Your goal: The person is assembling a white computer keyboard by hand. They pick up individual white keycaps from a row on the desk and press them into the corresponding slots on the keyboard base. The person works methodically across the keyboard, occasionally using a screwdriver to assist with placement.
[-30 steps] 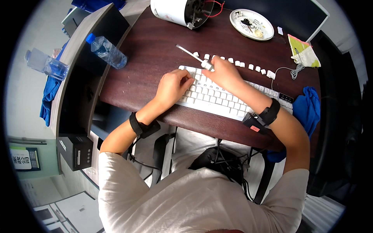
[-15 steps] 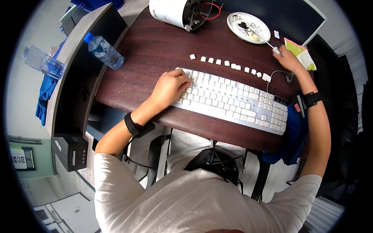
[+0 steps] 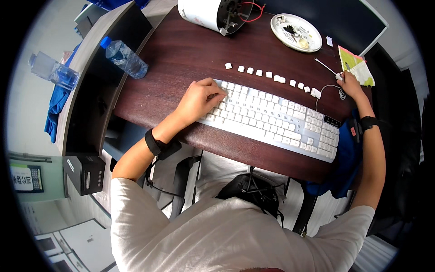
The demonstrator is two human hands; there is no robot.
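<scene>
A white keyboard (image 3: 267, 119) lies aslant along the desk's near edge. On its left end rests my left hand (image 3: 201, 99), fingers bent and drawn together; what they pinch, if anything, is hidden. At the far right my right hand (image 3: 351, 85) is closed round the white handle of a thin, pale stick-like tool (image 3: 327, 66), whose tip points left toward the plate. Beyond the keyboard, several loose white keycaps (image 3: 269, 75) stretch in a row. A round white plate (image 3: 277, 32) holds dark and yellowish bits. The tool's exact kind is too small to tell.
A white cylinder (image 3: 199, 11) with a dark open end and red wire lies at the back. A water bottle (image 3: 126, 59) stands left. Right are a green-and-white packet (image 3: 358, 67), a coiled white cable (image 3: 341, 93) and blue cloth (image 3: 340, 174). Behind stands a monitor (image 3: 326, 20).
My right hand has drawn back from the plate, to the right and nearer, and the tool's tip has left the plate. My left hand stays on the keyboard. The view has shifted slightly.
</scene>
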